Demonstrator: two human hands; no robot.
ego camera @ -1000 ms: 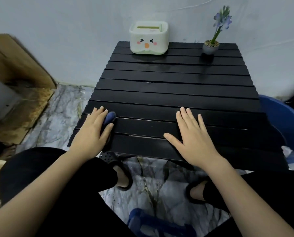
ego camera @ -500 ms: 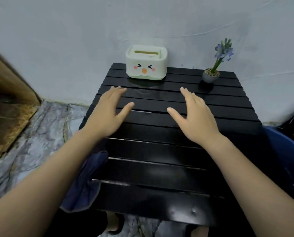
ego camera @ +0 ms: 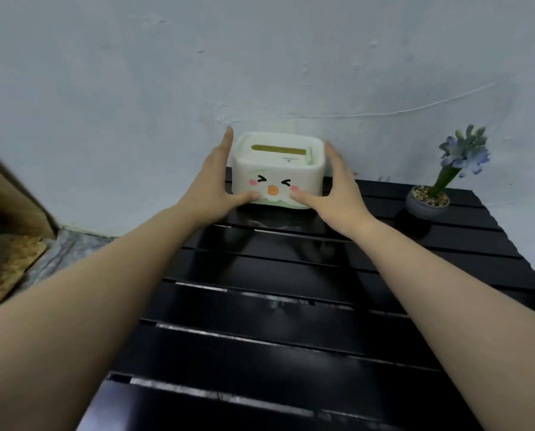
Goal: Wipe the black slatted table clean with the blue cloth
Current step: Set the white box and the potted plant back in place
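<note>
The black slatted table fills the lower middle of the head view, with pale streaks along some slat edges. At its far edge against the wall stands a white tissue box with a cartoon face. My left hand holds the box's left side, fingers straight up along it and thumb across the front. My right hand holds the right side the same way, its thumb on the front lower corner. The blue cloth is out of view.
A small grey pot with a purple flower stands at the table's far right corner. A white wall runs right behind the table. Brown board and marbled floor lie to the left.
Both hands left the front slats and reached forward to the tissue box, now clasping its sides. The left hand let go of the blue cloth, which has dropped out of view.
</note>
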